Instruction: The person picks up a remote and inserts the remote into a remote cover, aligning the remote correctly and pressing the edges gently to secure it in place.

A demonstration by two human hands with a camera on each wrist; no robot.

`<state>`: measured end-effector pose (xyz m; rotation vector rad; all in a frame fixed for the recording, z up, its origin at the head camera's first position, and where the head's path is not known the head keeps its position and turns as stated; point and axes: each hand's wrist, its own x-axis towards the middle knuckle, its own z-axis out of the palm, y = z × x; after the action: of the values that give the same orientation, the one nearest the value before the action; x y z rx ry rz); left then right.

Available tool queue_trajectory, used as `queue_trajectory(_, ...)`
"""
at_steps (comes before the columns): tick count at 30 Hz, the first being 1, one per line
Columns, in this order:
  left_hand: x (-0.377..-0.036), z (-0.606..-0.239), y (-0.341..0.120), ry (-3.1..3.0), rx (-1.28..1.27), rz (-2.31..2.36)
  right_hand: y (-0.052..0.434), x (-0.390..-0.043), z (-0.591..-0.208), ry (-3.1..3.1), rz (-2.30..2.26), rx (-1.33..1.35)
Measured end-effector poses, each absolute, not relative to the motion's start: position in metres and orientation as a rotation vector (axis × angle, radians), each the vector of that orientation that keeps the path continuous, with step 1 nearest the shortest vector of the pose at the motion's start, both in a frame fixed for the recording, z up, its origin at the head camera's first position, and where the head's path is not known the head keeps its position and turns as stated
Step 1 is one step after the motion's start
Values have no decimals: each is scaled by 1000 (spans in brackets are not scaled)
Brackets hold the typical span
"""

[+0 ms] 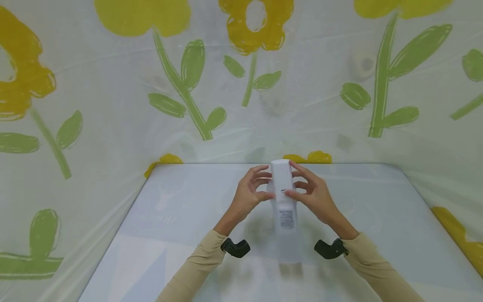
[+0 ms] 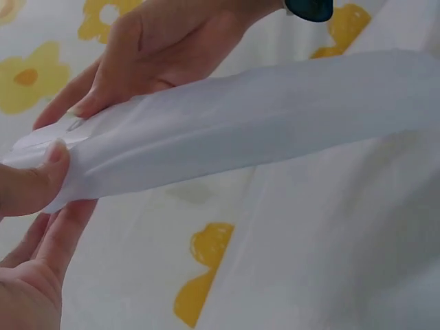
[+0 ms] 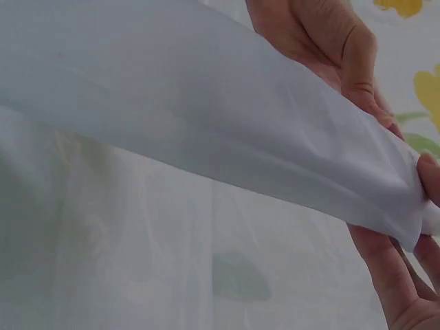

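A slim white device shaped like a remote control [image 1: 281, 173] stands lengthwise between both hands, its rounded end at the top and a small dark mark lower down. Around its lower part is a translucent frosted plastic sleeve [image 1: 288, 249], which hangs loose toward the person; grey print shows on or through it. My left hand [image 1: 246, 196] pinches the left side, thumb in front and fingers behind. From the right side my right hand [image 1: 316, 196] grips it, thumb near the dark mark. In both wrist views the long sleeve [image 2: 240, 124] covers most of the device.
Below the hands lies a pale, glossy table [image 1: 181, 218] with faint reflections. Behind it hangs a white curtain [image 1: 302, 126] printed with yellow flowers and green leaves, which also drapes along both sides. Dark cameras sit on the left wrist [image 1: 235, 248] and right wrist [image 1: 331, 249].
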<state>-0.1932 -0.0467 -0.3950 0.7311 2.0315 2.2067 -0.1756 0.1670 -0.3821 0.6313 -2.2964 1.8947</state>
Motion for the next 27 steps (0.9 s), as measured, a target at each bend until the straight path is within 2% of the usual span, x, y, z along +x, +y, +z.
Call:
queue_trajectory(10, -180, -408, -45, 2111, 625, 2205, 165, -174, -381, -2195, 1981, 581)
queue_trajectory(17, -173, -413, -46, 1983, 554, 2303, 163, -170, -380, -2287, 1847, 627)
queue_trajectory(27, -166, -407, -46, 1911, 526, 2358, 162, -167, -375, -2359, 1691, 558)
